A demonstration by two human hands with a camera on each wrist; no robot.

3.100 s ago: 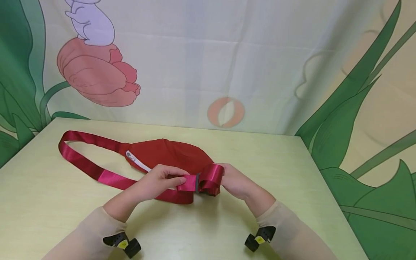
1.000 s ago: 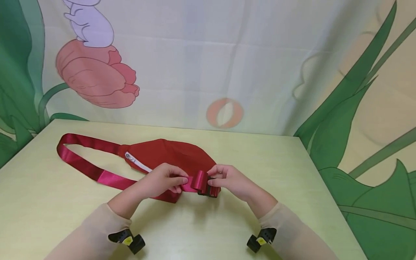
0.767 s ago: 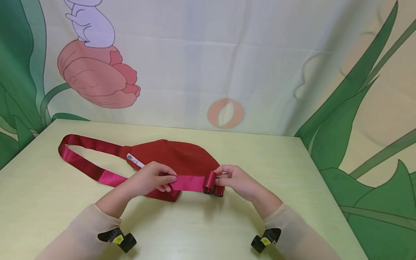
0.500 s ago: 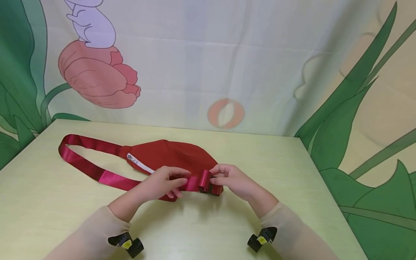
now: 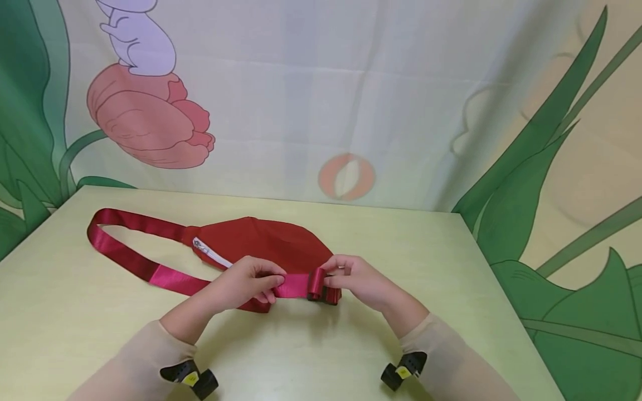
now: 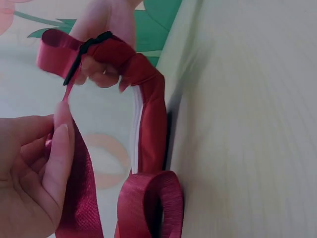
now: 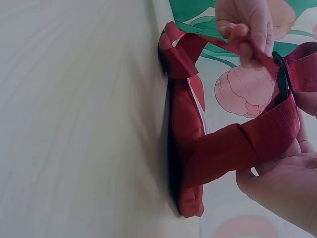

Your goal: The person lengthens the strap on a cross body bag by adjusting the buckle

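Note:
A red waist bag (image 5: 268,239) lies on the table, a white zipper (image 5: 212,252) along its front. My left hand (image 5: 248,283) pinches the flat satin strap (image 5: 295,285) between thumb and fingers, left of a black strap buckle (image 7: 282,77). At the bag's right end, my right hand (image 5: 362,280) holds the buckle, its fingers curled beneath in the left wrist view. A short strap loop (image 6: 55,52) stands out from the buckle. Between the hands the strap runs fairly straight. Part of the buckle is hidden behind the loop in the head view.
The remaining strap makes a wide loop (image 5: 107,245) on the left of the pale table (image 5: 401,239). A printed curtain (image 5: 426,111) hangs behind the table's far edge. Both forearms wear a small black camera (image 5: 401,372).
My right hand has come from behind the strap loop to its right side, and the loop looks smaller. My left hand slid left along the strap, loosened rightward, and pinches it again.

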